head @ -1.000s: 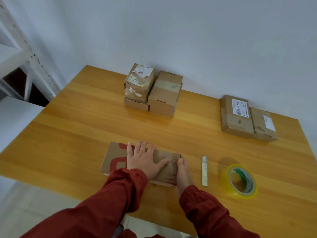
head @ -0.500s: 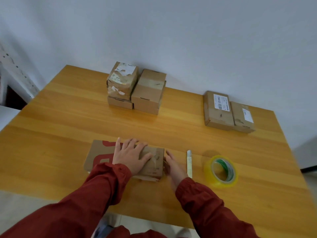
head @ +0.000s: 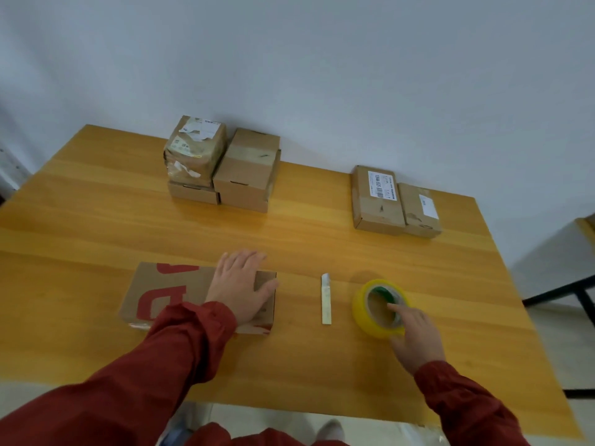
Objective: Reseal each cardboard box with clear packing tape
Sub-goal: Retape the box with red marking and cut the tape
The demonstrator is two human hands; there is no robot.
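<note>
A flat cardboard box with red print [head: 167, 294] lies near the table's front edge. My left hand [head: 240, 284] rests flat on its right end, fingers spread. To the right stands a yellowish roll of clear packing tape [head: 365, 304] with a green core label. My right hand [head: 415, 336] is at the roll's near side, with the index finger inside the core and the thumb against the outer wall, pinching it. Between box and roll lies a white utility knife [head: 325, 299].
Stacked cardboard boxes [head: 222, 165] stand at the back centre of the wooden table [head: 289, 230]. Two flat labelled boxes [head: 394, 201] lie at the back right. A black frame [head: 573, 291] stands on the floor beyond the table's right edge.
My right hand left the box's right end and moved right, past the knife, to the tape roll. My left hand stayed on the box. The camera turned right.
</note>
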